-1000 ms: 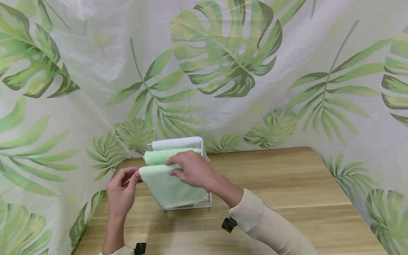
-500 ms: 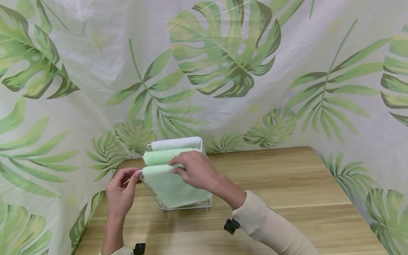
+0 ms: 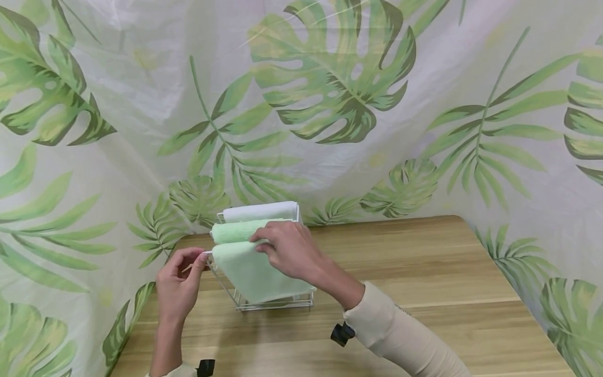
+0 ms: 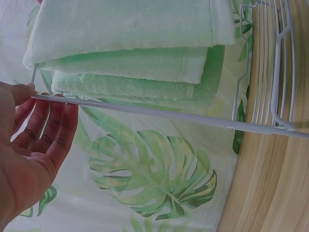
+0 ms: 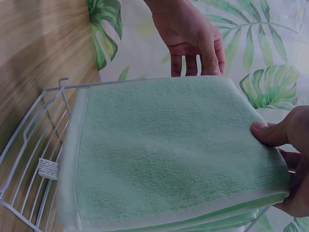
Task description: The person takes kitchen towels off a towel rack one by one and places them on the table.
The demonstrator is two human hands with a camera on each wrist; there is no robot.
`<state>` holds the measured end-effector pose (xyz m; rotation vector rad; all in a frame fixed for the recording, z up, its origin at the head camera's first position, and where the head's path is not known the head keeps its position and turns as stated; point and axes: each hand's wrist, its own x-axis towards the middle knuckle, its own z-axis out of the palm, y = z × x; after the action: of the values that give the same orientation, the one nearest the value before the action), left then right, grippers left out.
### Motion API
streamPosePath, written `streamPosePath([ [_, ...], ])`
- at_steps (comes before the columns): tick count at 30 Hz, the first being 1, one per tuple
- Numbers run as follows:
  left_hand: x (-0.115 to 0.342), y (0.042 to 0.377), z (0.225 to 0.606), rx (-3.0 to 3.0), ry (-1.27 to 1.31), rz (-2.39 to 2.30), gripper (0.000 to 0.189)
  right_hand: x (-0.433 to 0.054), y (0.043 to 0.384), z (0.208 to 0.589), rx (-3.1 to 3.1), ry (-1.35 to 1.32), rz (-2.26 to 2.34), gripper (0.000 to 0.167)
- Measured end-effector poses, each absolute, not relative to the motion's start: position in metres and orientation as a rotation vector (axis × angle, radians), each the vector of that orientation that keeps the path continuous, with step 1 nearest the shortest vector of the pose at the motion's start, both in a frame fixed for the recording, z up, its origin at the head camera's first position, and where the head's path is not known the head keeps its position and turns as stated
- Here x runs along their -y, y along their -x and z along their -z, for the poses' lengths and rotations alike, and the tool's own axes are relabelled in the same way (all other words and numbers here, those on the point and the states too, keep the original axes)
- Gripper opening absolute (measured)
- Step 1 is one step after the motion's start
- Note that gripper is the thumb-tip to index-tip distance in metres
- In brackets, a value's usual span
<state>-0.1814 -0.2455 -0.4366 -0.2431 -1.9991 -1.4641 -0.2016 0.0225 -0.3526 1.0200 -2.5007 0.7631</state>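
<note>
A pale green towel (image 3: 264, 275) hangs folded over the front bar of a white wire rack (image 3: 298, 303). My left hand (image 3: 178, 287) pinches the rack's front left corner between thumb and fingers, beside a short bare stretch of bar. In the left wrist view, a white rail (image 4: 169, 115) runs from these fingers toward the tabletop. My right hand (image 3: 291, 250) grips the front towel's top fold, thumb on the near face, as the right wrist view shows. Behind it hang another green towel (image 3: 233, 233) and a white-looking towel (image 3: 259, 211).
The rack stands on a wooden table (image 3: 414, 272) near its back left part. A leaf-print curtain (image 3: 330, 167) hangs close behind the table. A small white label (image 5: 49, 168) shows at the front towel's lower edge.
The front towel has slid right along its bar, baring the bar's left end, and its lower edge has risen slightly. My right hand has shifted slightly right; my left hand stays at the corner.
</note>
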Motion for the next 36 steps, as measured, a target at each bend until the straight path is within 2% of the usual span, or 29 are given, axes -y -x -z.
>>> streamPosePath([
  [8,0.249,0.182,0.438,2.019,0.309,1.406,0.019,-0.023,0.203,0.348,2.471,-1.015,-0.775,0.011],
  [14,0.248,0.183,0.436,2.036,0.277,1.4,0.011,-0.023,0.205,0.345,2.47,-1.017,-0.763,0.011],
  [22,0.249,0.183,0.438,2.026,0.317,1.383,0.012,-0.024,0.21,0.334,2.464,-1.019,-0.825,0.013],
  [36,0.248,0.184,0.438,1.998,0.304,1.418,0.011,-0.031,0.215,0.293,2.434,-1.053,-0.895,0.018],
])
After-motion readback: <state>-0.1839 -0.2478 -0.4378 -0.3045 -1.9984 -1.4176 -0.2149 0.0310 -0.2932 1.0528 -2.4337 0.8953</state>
